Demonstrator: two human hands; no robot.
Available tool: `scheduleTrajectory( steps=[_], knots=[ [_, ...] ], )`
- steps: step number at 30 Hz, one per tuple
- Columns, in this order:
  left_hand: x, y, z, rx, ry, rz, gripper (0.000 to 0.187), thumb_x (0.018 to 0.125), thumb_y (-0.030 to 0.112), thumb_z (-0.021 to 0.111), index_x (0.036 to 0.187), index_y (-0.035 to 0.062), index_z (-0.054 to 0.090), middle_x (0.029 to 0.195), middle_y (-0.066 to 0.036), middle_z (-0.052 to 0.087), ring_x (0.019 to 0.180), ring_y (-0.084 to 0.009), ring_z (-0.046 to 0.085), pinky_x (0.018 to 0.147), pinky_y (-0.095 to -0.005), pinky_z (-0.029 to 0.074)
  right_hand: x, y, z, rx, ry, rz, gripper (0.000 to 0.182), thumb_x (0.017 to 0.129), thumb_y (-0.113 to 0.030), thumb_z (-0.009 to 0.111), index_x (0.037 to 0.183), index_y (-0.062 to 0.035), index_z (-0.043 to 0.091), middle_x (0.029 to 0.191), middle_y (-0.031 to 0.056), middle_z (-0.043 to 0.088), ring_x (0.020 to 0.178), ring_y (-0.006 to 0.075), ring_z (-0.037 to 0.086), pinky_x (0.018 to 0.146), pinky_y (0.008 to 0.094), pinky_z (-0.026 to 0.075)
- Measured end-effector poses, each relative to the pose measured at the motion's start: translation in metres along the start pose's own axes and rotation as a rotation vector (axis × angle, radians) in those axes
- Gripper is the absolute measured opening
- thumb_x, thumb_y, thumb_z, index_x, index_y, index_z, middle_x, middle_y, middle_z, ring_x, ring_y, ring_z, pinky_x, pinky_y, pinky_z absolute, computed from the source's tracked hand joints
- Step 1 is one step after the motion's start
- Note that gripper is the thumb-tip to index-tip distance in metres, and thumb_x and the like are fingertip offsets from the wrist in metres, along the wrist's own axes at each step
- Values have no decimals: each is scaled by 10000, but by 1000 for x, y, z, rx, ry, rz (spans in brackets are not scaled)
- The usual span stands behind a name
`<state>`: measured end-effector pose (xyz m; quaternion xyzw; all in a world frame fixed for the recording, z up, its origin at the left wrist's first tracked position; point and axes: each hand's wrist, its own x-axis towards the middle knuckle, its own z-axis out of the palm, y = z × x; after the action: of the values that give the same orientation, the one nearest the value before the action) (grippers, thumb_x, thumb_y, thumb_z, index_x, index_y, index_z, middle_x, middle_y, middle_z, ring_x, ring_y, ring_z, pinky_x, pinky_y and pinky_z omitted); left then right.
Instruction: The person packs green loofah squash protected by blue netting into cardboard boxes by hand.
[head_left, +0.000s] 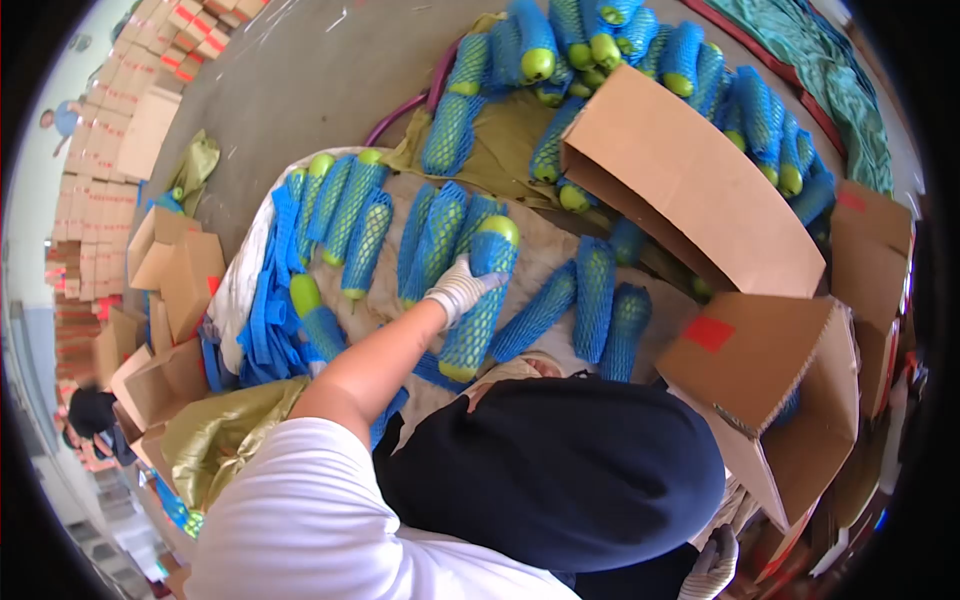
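Observation:
My left hand (458, 288), in a white glove, reaches forward and closes around a long green fruit in a blue foam net (482, 300). The fruit lies on a padded beige surface (545, 255) among several other netted fruits. A bare green fruit (303, 293) lies to the left. Only part of my right hand (712, 566), also gloved, shows at the bottom edge, and I cannot make out what it holds. A dark head covering (560, 470) and my white sleeve (300, 500) fill the foreground.
Two open cardboard boxes stand at the right, one tilted (700, 190) and one nearer (790, 400). Several netted fruits are heaped at the top (600, 50). Loose blue nets (262, 310) lie left. Flat boxes (170, 265) and another person (92, 412) are farther left.

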<state>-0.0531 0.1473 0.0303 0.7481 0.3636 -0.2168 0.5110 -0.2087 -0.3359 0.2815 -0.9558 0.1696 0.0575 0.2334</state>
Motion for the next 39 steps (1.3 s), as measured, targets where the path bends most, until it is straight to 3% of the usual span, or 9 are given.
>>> scheduleTrajectory(
  steps=[2,8,10,15,19,21,25,31,39],
  knots=[
    [17,-19,4,265,33,9,1034,718,559,729,1436,-24,268,1324,-274,510,1213,-362,528,987,-388,435,7,-7,7,2,-51,27,263,908,-85,607,1145,26,641,1081,151,687,932,239,664,794,311,513],
    [-17,-6,-29,211,-28,223,505,863,362,671,1239,47,555,1095,-185,655,982,-297,649,855,-354,500,15,11,17,94,-144,88,409,799,-65,676,1181,64,605,1119,140,676,963,211,625,862,317,485],
    [-7,-36,-59,146,491,563,277,889,276,623,1044,47,636,949,-163,687,857,-312,661,798,-376,508,16,8,20,229,-133,152,441,769,-43,701,1180,80,597,1126,147,668,966,238,626,895,340,482],
    [7,-167,-173,335,1137,136,383,870,261,614,1178,41,563,1111,-231,613,1054,-364,583,929,-431,456,22,70,6,373,-105,347,434,761,-67,717,1156,79,607,1098,178,670,945,258,634,885,363,496],
    [-37,-242,-203,209,927,-542,669,780,312,710,1335,42,451,1210,-229,572,1135,-384,541,979,-444,426,30,100,-17,175,-166,416,463,832,-143,650,1238,57,553,1215,155,620,1063,272,600,974,381,447],
    [-42,-296,-188,-374,884,-233,833,728,304,761,1419,83,351,1238,-221,554,1149,-365,543,998,-445,418,33,117,-28,121,-216,389,467,847,-153,627,1259,46,535,1254,143,594,1098,263,578,1000,377,425],
    [-47,-236,-162,19,1024,-654,938,676,335,789,1434,81,300,1286,-215,507,1162,-374,523,1008,-459,404,33,152,-45,31,-308,292,475,876,-172,581,1302,24,500,1332,120,540,1170,243,536,1052,369,380],
    [24,-183,-215,377,832,185,455,864,234,596,1253,8,528,1240,-230,550,1173,-373,506,1024,-418,384,35,194,-81,-374,-714,109,490,933,-220,450,1394,-58,406,1482,55,380,1333,174,384,1157,313,246],
    [121,-180,-309,129,806,65,484,922,246,571,1325,-9,485,1314,-213,535,1219,-299,506,1039,-339,372,12,165,-105,-992,-658,105,411,939,-174,434,1341,-97,476,1276,112,575,1254,175,481,1153,335,284]
  ],
)
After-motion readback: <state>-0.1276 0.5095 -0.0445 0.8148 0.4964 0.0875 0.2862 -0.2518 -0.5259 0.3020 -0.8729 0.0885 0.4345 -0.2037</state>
